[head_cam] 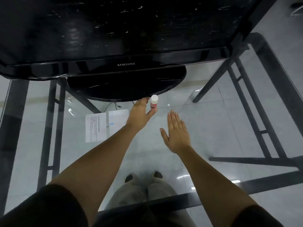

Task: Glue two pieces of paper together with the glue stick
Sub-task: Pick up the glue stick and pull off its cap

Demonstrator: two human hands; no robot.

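Observation:
A glue stick (154, 103) with a white cap and a red label stands upright on the glass table (213, 122), just in front of the monitor base. My left hand (141, 114) reaches around it: the thumb touches its bottom and the straight fingers lie just left of the cap with a small gap. My right hand (177, 134) hovers flat to the right of the stick, fingers spread, holding nothing. Two pieces of paper lie side by side left of my left hand: a printed sheet (95, 126) and a smaller white sheet (117, 120), partly hidden by my wrist.
A black Samsung monitor (126, 63) leans over the far half of the table, and its oval base (126, 86) sits right behind the glue stick. The table's black frame bars (255, 115) and the tiled floor show through the glass. My feet are below the table.

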